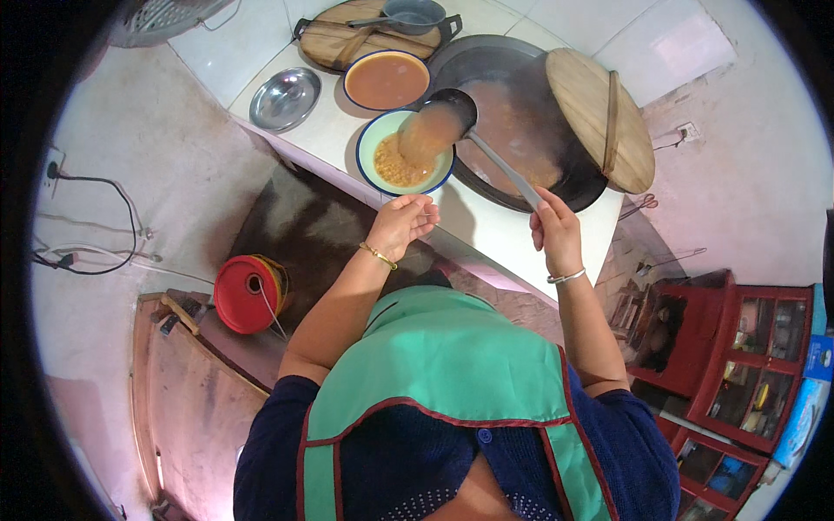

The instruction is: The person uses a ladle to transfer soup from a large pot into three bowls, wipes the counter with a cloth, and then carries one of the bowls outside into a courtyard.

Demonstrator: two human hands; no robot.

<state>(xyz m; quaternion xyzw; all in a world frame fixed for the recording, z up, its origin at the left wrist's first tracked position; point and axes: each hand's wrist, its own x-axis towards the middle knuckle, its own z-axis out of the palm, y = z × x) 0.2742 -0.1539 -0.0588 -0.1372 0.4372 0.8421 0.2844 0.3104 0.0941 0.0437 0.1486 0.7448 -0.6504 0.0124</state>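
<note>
My right hand point(556, 230) is wrapped around the grey handle of a ladle point(506, 167), whose dark bowl tips over an enamel basin point(372, 178) with a blue rim. Brownish broth point(432, 132) runs from the ladle into this basin, where yellow beans or kernels point(401, 165) lie in liquid. Close below the basin's near rim is my left hand point(404, 227), its fingers loosely bent and apart, with nothing seen in it. To the right, a large dark wok point(584, 193) set in the white counter holds steaming brown soup point(512, 130).
A second enamel basin point(387, 80) full of brown liquid stands behind. A metal bowl point(285, 100) sits at the counter's left edge. A wooden lid point(573, 95) leans over the wok's right side. A small pan point(413, 16) rests on another lid point(330, 39). A red-lidded bucket point(239, 295) is on the floor.
</note>
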